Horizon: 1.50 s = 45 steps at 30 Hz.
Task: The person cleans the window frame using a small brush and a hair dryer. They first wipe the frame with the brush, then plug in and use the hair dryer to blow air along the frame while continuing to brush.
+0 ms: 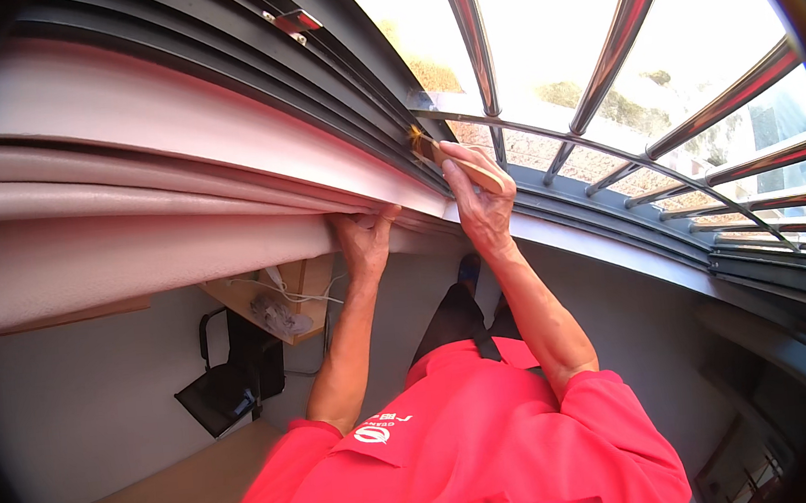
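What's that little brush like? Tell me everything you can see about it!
The brush has a pale brown, wooden-looking handle and short yellowish bristles. The right hand grips the handle, covering part of it. It slants, with the bristle end toward the picture's upper left, at the dark, grooved window frame. The bristles seem to meet the frame; exact contact is unclear.

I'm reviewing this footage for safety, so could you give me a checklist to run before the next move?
1. Brush secure in right hand: ok, held by its wooden handle.
2. Bristles at the dark window frame: ok.
3. Curtain clear of bristles: ok, white sill between.
4. Left hand gripping curtain: cannot tell, fingers partly hidden.
5. Footing: cannot tell, support unclear.
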{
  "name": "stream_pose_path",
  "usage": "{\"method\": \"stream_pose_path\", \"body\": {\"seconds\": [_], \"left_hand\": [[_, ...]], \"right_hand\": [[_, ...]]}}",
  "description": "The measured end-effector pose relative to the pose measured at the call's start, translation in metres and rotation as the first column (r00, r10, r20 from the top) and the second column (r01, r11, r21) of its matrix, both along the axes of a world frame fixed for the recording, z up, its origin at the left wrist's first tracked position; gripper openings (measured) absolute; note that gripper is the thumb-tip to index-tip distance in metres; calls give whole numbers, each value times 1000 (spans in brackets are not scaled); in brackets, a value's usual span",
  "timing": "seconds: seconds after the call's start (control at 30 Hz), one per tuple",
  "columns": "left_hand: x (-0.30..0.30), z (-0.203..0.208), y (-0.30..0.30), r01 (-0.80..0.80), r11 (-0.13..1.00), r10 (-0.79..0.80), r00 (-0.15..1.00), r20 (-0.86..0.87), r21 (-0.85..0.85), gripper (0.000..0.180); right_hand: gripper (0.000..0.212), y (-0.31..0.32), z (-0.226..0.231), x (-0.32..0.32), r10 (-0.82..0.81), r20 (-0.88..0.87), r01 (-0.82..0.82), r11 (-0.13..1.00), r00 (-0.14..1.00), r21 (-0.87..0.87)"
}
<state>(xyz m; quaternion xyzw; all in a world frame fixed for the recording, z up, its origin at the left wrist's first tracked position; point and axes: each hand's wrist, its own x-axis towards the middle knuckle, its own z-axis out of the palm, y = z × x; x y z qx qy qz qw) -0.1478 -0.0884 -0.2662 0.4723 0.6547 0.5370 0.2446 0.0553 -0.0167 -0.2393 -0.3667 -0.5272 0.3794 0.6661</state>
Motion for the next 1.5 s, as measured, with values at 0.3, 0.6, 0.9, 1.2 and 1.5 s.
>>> {"method": "stream_pose_path", "body": {"seconds": [0.3, 0.6, 0.9, 1.2, 1.5], "left_hand": [[-3, -4, 6, 83, 994, -81, 996, -27, 70, 98], [5, 1, 9, 121, 986, -132, 987, 90, 113, 106], [-12, 10, 0, 100, 994, -99, 995, -27, 47, 65], [-4, 99, -23, 37, 993, -55, 985, -164, -113, 41], [25, 184, -11, -24, 927, 106, 974, -201, 374, 57]], "right_hand": [[29, 40, 107, 6, 114, -42, -93, 935, 993, 342], [25, 26, 98, 20, -39, 8, 35, 951, 999, 306], [24, 28, 41, 9, -41, 155, 6, 976, 987, 219], [25, 29, 106, 13, -107, 72, 75, 932, 992, 356], [21, 27, 97, 39, -100, 229, 40, 966, 968, 256]]}}
